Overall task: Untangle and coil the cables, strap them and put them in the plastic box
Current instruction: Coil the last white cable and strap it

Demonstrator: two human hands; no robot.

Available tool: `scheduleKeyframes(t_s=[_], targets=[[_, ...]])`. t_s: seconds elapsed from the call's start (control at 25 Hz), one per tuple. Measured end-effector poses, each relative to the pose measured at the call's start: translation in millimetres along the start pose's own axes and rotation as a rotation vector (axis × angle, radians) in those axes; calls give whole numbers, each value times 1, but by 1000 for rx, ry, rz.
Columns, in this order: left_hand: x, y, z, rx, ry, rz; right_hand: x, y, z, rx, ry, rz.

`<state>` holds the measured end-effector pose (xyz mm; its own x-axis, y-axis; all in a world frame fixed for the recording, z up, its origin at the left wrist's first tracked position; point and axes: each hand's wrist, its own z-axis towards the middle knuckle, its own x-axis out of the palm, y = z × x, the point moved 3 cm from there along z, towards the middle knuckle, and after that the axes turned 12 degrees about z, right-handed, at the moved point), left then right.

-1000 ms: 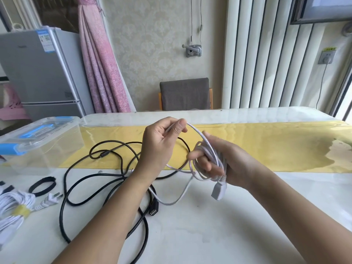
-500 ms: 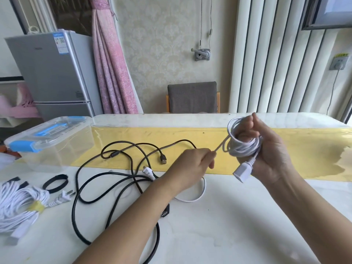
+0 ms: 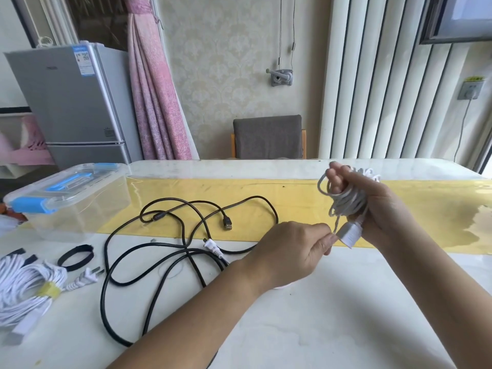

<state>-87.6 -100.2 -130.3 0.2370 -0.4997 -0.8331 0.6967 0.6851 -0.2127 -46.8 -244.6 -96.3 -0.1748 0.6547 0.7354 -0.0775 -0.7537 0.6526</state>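
Wide stretch of pale worktop (image 3: 332,328) open in the lower centre and lower right of the frame. Far edge running across mid-frame, with a grey chair (image 3: 267,137) just behind it. A yellow runner (image 3: 292,195) along that far side.

Held up at centre right, above the runner: a white cable (image 3: 346,201) wound into a tight, small coil, gripped in the right hand (image 3: 380,209) with fingers curled round the loops. Its grey-white socket end (image 3: 350,234) hanging below the fist. Left hand (image 3: 290,251) just beside it at lower centre, thumb and forefinger pinching the loose strand next to the socket end.

Sprawled left of centre on the worktop: a black cable (image 3: 159,251) in wide, overlapping loops, its USB plug (image 3: 227,224) lying on the runner's near edge. A white two-pin plug (image 3: 213,247) resting among those loops.

At the left edge: a clear plastic box (image 3: 80,209), lid on, blue latches and blue handle on top, contents not discernible through the wall. In front of it, a black strap (image 3: 76,258) curled into a ring. In the lower left corner, a white cable bundle (image 3: 21,288) already coiled and bound with a yellow strap (image 3: 49,291).
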Motion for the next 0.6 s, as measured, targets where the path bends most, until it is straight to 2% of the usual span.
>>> scheduleKeyframes(t_s=[0.08, 0.2, 0.28, 0.44, 0.6], targets=[[-4, 3, 0, 36, -122, 2, 5, -1, -4, -19, 92, -285], [-17, 4, 0, 50, -285, 12, 11, -10, -12, -45, 281, -842], [-25, 7, 0, 59, -346, -3, 14, -20, -17, 9, 364, -1011], [-45, 20, -1, 8, -478, -77, 16, -23, -24, 247, 508, -905], [-62, 45, -4, -165, -642, -109, 14, -30, -34, 637, 899, -690]])
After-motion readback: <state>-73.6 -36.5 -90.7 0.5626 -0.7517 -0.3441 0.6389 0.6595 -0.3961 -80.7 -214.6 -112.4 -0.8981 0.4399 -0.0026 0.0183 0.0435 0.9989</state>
